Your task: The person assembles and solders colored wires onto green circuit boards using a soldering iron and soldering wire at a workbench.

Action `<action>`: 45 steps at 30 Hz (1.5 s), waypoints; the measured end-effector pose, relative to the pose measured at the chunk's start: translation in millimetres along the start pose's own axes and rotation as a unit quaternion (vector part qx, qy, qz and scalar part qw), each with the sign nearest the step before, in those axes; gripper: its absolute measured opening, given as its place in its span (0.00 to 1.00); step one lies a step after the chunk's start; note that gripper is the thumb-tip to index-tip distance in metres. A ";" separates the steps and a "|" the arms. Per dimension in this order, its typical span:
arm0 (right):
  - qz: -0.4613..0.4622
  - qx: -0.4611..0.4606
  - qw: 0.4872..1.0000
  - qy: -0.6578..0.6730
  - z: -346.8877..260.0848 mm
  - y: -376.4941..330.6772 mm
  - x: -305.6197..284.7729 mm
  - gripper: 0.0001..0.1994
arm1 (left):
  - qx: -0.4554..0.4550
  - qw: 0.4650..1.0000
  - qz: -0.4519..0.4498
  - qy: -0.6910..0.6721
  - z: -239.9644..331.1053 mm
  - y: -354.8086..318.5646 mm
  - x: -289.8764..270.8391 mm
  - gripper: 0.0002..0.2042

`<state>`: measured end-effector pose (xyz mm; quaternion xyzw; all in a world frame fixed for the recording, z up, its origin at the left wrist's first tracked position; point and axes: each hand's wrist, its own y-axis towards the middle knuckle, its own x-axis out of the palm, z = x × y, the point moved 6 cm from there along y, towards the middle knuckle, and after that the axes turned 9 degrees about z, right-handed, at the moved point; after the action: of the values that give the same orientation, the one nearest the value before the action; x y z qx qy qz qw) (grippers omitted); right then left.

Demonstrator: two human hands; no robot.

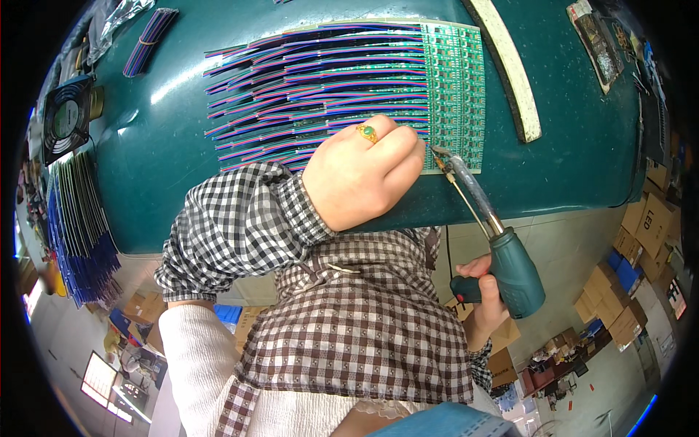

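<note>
A green circuit board panel [459,87] lies on the table, with rows of multicoloured ribbon wires [313,80] running left from it. My left hand [368,171], with a green-stone ring, rests over the lower rows. Its fingers are pinched on a ribbon wire at the board's edge; the fingertips are partly hidden. My right hand [489,297] grips a soldering gun [515,273] with a dark green body and a long metal barrel. The gun's tip and a thin feed tube beside it reach the board's lower part, close to my left fingertips.
A pale curved strip with a dark side [510,73] lies right of the board. At the left are a tied wire bundle [151,41], a black fan [65,120] and many wires [80,226] hanging over the edge of the green table [160,197]. Cardboard boxes [615,295] stand at right.
</note>
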<state>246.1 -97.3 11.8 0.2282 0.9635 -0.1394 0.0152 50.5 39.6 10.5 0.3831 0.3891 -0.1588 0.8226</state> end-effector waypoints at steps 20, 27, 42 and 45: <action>0.029 0.019 0.994 0.103 -2.9 11.2 -4.3 0.19 | 0.004 0.999 -0.030 0.014 1.7 0.5 -0.8 0.18; 0.053 0.027 0.990 0.127 0.6 20.9 -16.7 0.29 | -0.007 0.998 -0.065 0.025 4.6 -1.3 -1.6 0.19; 0.045 0.021 0.989 0.137 1.7 28.7 -18.5 0.29 | -0.012 0.999 -0.049 0.000 7.2 -3.3 -0.7 0.22; 0.045 0.023 0.988 0.144 2.5 31.2 -18.6 0.29 | -0.013 0.999 -0.045 -0.006 6.2 -4.1 1.5 0.22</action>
<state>276.5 -79.4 2.9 0.2894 0.9409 -0.1266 -0.1222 52.4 32.3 9.8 0.3532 0.4028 -0.1926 0.8221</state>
